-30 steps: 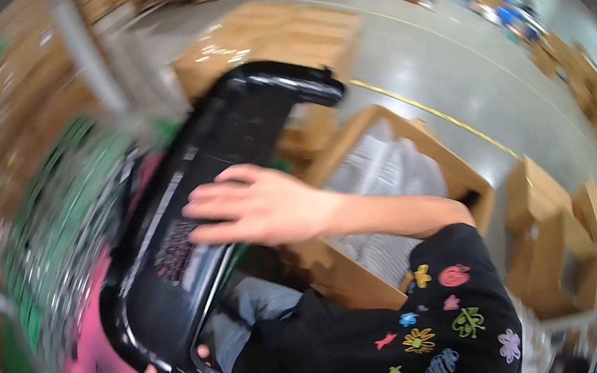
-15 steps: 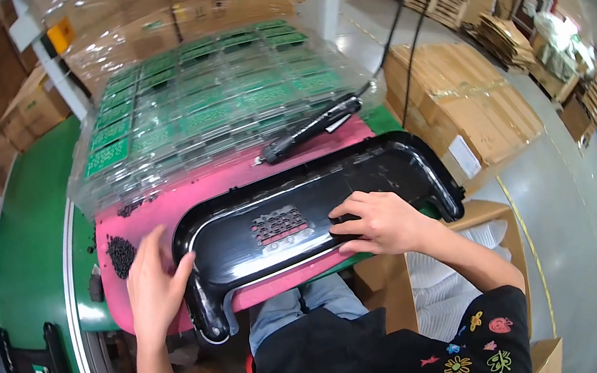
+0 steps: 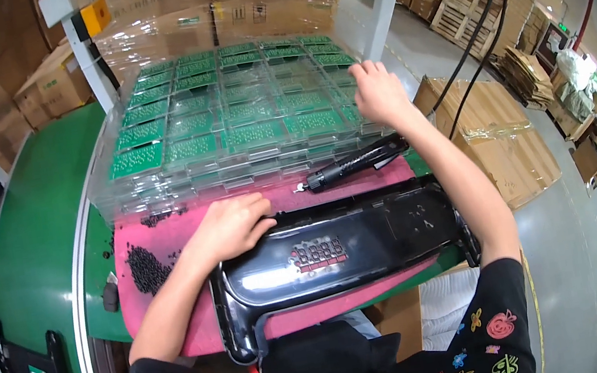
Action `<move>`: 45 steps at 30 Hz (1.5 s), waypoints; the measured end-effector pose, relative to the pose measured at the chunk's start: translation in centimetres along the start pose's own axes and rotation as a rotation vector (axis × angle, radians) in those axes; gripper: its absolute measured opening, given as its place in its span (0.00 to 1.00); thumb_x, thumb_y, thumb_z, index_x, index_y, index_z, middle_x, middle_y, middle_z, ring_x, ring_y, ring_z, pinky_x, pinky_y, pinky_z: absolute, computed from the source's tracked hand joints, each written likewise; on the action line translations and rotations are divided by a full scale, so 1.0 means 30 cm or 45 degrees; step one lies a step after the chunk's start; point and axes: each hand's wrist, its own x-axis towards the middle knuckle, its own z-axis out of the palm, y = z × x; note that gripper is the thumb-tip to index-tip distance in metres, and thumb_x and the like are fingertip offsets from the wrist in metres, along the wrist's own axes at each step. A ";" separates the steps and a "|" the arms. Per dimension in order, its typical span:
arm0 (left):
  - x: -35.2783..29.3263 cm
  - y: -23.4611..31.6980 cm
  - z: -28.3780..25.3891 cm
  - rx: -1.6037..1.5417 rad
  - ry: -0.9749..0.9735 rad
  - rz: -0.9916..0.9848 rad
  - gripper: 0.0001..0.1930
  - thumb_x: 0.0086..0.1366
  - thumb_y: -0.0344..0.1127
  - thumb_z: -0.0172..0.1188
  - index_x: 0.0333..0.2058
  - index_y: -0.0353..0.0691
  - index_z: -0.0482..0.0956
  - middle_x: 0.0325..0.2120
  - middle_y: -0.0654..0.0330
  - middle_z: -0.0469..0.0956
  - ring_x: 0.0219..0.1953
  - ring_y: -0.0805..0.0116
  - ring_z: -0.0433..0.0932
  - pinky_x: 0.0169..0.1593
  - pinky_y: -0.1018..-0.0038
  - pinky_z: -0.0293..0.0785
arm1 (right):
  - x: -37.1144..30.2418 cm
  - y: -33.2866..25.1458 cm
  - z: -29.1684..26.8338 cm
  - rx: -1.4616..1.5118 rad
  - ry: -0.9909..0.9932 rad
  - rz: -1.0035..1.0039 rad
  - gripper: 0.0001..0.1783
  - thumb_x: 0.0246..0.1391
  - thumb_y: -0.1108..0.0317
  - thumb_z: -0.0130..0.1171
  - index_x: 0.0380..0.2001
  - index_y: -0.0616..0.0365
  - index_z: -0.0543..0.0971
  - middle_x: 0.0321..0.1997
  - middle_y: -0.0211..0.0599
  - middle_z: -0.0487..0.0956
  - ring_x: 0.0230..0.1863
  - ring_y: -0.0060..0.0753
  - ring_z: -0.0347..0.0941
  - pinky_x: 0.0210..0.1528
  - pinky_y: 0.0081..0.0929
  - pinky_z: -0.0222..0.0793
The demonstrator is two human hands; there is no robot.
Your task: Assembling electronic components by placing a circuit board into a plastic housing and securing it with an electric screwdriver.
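Black shell: likely light, stiff, slick; hold by rim. Your left hand: loose on its far edge. Your right hand: beside boards, grip unclear.

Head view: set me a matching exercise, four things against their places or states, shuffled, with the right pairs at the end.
Things:
1. Glossy black curved plastic housing
2. Black cylindrical handheld tool
3. Clear plastic trays
4. Heap of small black pieces

Places or states:
A. Stacked, holding flat green circuit boards
B. On the left part of the bright pink mat
C. Touched at its far edge by the left hand
D. Lying between the trays and the housing

Right pairs: 1-C, 2-D, 3-A, 4-B
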 end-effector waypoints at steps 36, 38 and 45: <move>-0.048 0.116 -0.104 0.111 0.786 0.290 0.36 0.37 0.29 0.76 0.51 0.36 0.78 0.45 0.54 0.80 0.49 0.51 0.77 0.52 0.60 0.75 | -0.421 -0.346 -0.285 1.406 0.039 -0.465 0.16 0.51 0.88 0.57 0.44 0.67 0.79 0.48 0.45 0.79 0.49 0.36 0.77 0.52 0.27 0.71; -0.049 0.116 -0.106 0.064 0.798 0.319 0.35 0.36 0.30 0.76 0.49 0.37 0.79 0.43 0.57 0.80 0.47 0.53 0.77 0.50 0.62 0.75 | -0.436 -0.337 -0.285 1.387 0.071 -0.499 0.17 0.50 0.88 0.58 0.45 0.68 0.78 0.47 0.46 0.79 0.49 0.37 0.77 0.53 0.27 0.71; -0.055 0.101 -0.091 -0.039 0.793 0.424 0.32 0.38 0.37 0.76 0.46 0.39 0.79 0.42 0.58 0.81 0.47 0.54 0.77 0.48 0.62 0.75 | -0.482 -0.263 -0.254 1.052 0.294 -0.347 0.15 0.44 0.79 0.70 0.38 0.62 0.81 0.29 0.38 0.80 0.26 0.31 0.77 0.31 0.23 0.73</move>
